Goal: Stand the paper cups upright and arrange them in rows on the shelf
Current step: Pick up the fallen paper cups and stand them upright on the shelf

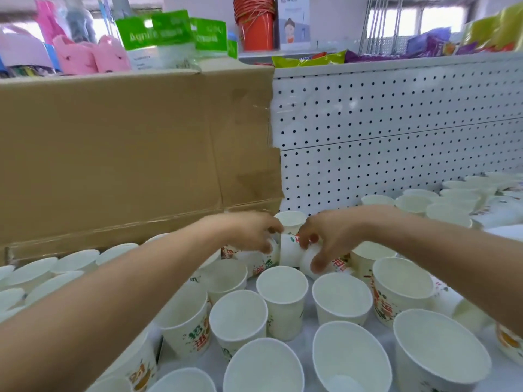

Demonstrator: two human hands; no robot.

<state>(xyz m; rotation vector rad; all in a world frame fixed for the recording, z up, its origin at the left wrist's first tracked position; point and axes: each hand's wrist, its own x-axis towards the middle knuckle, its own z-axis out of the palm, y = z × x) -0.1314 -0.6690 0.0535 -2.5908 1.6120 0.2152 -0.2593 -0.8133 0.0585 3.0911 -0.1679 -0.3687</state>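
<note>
Paper cups stand upright across white shelf, near cardboard box. Left hand and right hand each pinch toppled cup at far middle, fingers curled round it.

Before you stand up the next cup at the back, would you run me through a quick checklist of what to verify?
1. Left hand on a tipped paper cup: ok, fingers touch it, though the grip is blurred.
2. Right hand on the other tipped cup: ok, fingers wrap its rim end.
3. Upright cup behind the hands staying clear: cannot tell, it sits very close.
4. Free spot on the shelf for both cups: cannot tell, hands hide it.
5. Front cups upright: ok.
6. Cardboard box crowding the left rows: not ok.
</note>
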